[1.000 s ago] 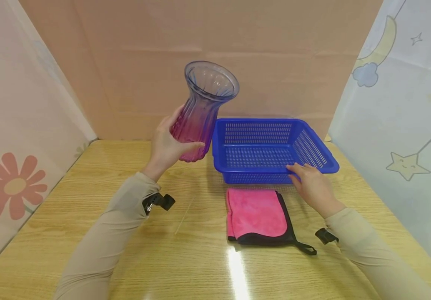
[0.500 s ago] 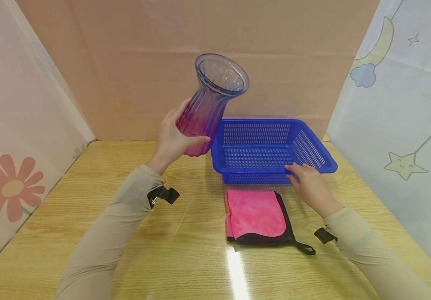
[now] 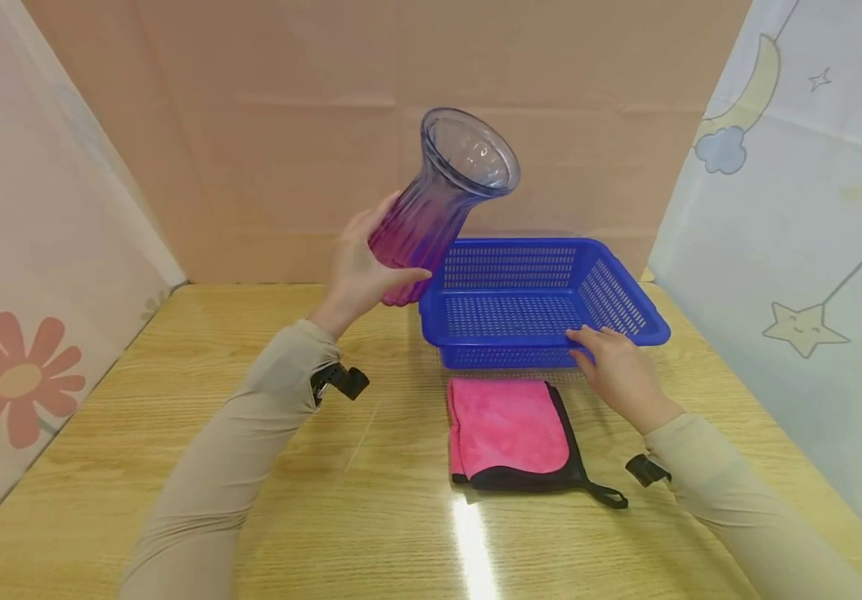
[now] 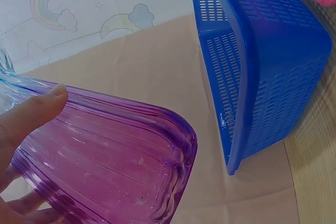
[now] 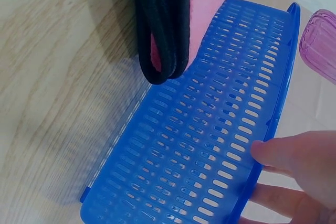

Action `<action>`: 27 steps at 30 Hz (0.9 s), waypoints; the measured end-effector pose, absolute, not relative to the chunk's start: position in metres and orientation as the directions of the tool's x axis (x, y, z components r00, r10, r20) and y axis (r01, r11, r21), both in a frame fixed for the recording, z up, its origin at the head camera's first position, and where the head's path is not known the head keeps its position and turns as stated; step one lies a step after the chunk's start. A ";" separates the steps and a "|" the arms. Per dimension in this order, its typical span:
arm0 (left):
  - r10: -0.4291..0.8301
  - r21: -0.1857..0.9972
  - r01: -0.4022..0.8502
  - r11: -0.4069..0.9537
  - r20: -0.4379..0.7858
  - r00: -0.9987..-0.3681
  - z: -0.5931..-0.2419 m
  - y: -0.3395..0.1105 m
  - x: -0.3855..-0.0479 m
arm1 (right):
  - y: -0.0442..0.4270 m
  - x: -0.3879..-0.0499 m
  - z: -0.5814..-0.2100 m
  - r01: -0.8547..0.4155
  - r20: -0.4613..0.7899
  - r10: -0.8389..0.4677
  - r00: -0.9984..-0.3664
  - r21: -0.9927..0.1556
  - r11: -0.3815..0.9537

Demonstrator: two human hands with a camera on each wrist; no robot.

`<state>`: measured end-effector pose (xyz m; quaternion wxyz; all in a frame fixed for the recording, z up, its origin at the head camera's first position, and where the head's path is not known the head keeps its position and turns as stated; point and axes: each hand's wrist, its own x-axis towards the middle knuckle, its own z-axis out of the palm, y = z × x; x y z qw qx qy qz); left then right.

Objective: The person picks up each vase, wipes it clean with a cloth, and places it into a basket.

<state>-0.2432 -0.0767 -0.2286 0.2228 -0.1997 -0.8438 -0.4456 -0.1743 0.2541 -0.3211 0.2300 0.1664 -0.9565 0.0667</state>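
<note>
A ribbed glass vase (image 3: pixel 431 221), bluish at its flared mouth and magenta lower down, is held in the air by my left hand (image 3: pixel 358 271). Its mouth tips up to the right, and its base is over the left end of a blue plastic basket (image 3: pixel 506 341). The left wrist view shows the thumb across one side of the vase (image 4: pixel 115 156) and fingers on the other. My right hand (image 3: pixel 621 372) pinches the basket's front rim near the right corner. In the right wrist view its thumb presses the slotted outer wall (image 5: pixel 194 129), with fingers over the rim.
A folded pink cloth (image 3: pixel 509 427) with black edging and a loop lies in front of the basket. The wooden table (image 3: pixel 311 500) meets a tan backdrop (image 3: pixel 288 167) behind and patterned sheets (image 3: pixel 814 250) on both sides.
My left hand has carried the vase right and slightly up, and it leans further right, partly overlapping the basket's left end. My right hand stays at the basket rim; the cloth lies as before.
</note>
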 end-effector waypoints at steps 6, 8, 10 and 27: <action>0.149 0.657 0.531 0.536 0.545 -0.825 -0.225 -0.069 -0.250 | 0.254 -0.174 -0.322 -0.354 0.470 -0.293 -0.833 -0.045 0.934; 0.157 0.649 0.541 0.535 0.553 -0.818 -0.224 -0.066 -0.253 | 0.254 -0.174 -0.322 -0.355 0.469 -0.294 -0.833 -0.045 0.934; 0.166 0.641 0.553 0.532 0.561 -0.811 -0.223 -0.062 -0.255 | 0.254 -0.174 -0.322 -0.354 0.467 -0.292 -0.834 -0.048 0.934; 0.217 0.555 0.543 0.630 0.545 -0.810 -0.222 -0.036 -0.269 | 0.256 -0.177 -0.324 -0.376 0.479 -0.312 -0.821 -0.042 0.926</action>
